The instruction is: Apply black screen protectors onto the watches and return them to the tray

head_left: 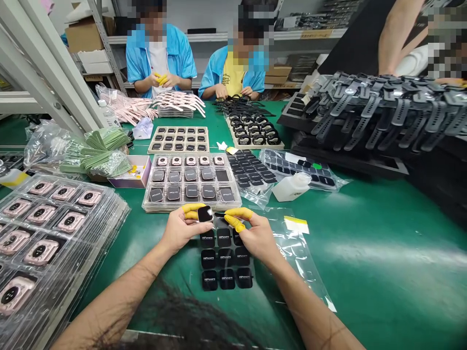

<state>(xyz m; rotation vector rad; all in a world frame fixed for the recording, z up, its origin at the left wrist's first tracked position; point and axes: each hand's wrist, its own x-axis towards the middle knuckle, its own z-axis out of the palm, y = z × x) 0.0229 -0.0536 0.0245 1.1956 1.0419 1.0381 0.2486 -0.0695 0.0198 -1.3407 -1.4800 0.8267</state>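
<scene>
My left hand, with yellow finger cots, grips a watch case whose glossy black screen faces up. Yellow cots also cover fingertips of my right hand, which pinches a black screen film just right of the watch case. Below both hands lies a transparent sheet with rows of square black screen films bearing white lettering. Directly beyond my hands is a plastic tray of watch cases, many covered with lettered black films; the back row shows its sensor sides. One compartment at its right holds no watch case.
Stacked trays of pink watch cases stand at left, near green straps. A white bottle lies by a plastic bag at right. Grey straps hang from a raised rack. Two co-workers in blue sit opposite.
</scene>
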